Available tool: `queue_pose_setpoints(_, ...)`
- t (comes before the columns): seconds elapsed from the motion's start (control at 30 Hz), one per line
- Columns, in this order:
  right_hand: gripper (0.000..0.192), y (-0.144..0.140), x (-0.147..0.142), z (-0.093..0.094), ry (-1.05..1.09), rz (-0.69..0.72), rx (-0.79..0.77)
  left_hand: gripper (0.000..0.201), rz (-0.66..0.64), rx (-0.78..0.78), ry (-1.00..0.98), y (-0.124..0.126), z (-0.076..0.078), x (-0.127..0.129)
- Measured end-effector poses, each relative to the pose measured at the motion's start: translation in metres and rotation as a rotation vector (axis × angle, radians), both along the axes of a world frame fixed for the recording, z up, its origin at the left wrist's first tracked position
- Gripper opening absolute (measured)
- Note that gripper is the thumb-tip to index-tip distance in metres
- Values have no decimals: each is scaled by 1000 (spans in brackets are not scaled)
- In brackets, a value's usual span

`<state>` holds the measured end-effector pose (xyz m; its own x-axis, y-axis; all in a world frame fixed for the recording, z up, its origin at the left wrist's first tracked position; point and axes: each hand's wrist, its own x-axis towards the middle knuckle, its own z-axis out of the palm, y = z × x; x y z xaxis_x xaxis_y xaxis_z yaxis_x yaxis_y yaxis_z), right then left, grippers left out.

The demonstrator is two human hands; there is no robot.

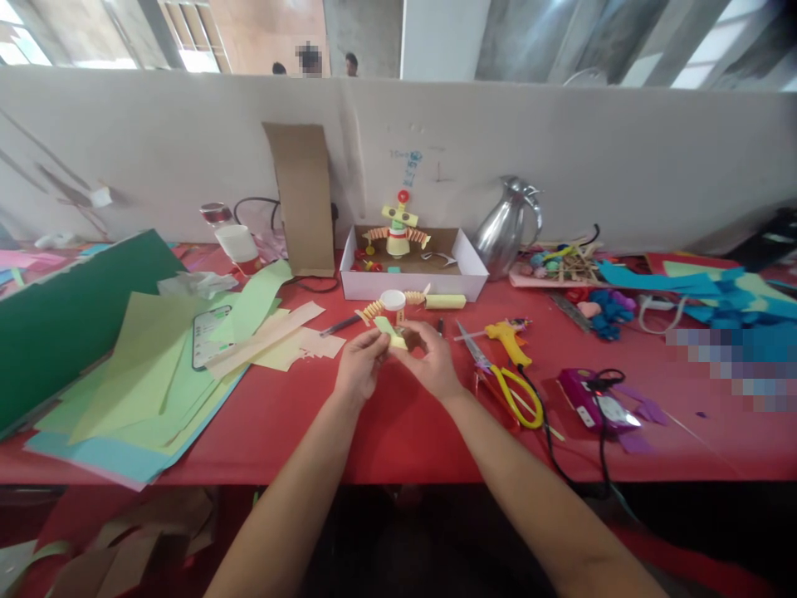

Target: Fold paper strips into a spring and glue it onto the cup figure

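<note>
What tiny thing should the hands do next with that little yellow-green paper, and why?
Maybe the right hand could gently press the bend in the little paper while the left hand steadies it. Both hands have their fingers on it, and it looks bent rather than flat.

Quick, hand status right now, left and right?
Left hand: closed, pinching the small yellow-green paper.
Right hand: closed, holding the same paper from the other side.
</note>
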<state>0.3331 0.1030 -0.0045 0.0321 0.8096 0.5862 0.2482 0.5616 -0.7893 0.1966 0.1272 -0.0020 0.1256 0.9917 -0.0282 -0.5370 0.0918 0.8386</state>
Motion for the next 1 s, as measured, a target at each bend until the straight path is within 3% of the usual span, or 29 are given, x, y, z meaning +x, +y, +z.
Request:
queue_pose_setpoints(0.17,25,-3,0,3,-102,-86,117,30,34,22,-33,-5,3,5)
queue_pose_setpoints(0.4,9,-2,-4,-2,-102,-184,140,27,141,40,-30,-9,3,12)
queue_pose_setpoints(0.63,6,-6,-4,-2,-182,-291,243,28,146,28,-25,-8,-1,13)
queue_pose_setpoints(1.0,14,-3,-3,4,73,-128,-110,26,140,62,16,-8,-4,12)
